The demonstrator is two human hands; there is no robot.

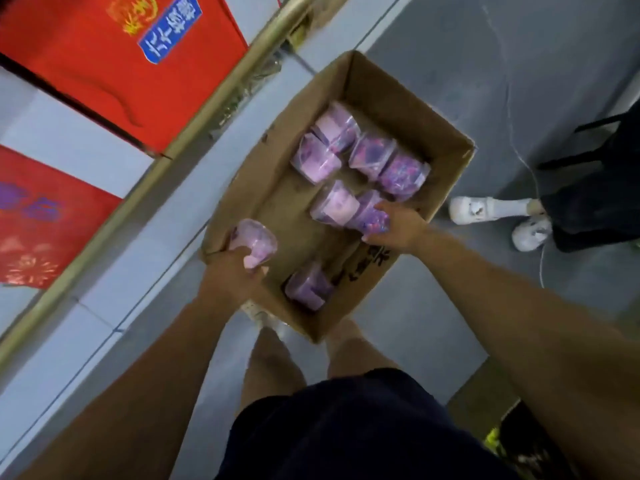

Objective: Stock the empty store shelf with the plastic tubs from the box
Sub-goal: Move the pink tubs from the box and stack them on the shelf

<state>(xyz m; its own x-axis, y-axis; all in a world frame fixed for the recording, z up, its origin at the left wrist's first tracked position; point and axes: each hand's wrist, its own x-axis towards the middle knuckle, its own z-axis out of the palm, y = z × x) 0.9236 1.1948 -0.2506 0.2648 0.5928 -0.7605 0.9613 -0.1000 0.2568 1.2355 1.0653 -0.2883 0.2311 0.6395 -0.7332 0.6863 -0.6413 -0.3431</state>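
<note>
An open cardboard box (398,109) sits on the grey floor (450,46), several purple plastic tubs (367,155) lying inside; the left hand (232,275) grips one tub (256,240) over the box's left rim; the right hand (398,226) clasps another tub (372,214) inside the box.

The cardboard box (415,126) is showing plain brown, with black printed characters running along its near wall. The plastic tubs (403,176) are showing pale pink with purple and blue speckling. The upper banner (104,71) is glowing red, carrying a gold emblem and a blue label (169,27) with white characters. The lower banner (69,230) is showing red with purple flowers and pink-gold fireworks. The floor (485,64) is looking grey, the shoes (485,209) white, the shorts (346,427) dark navy.
</note>
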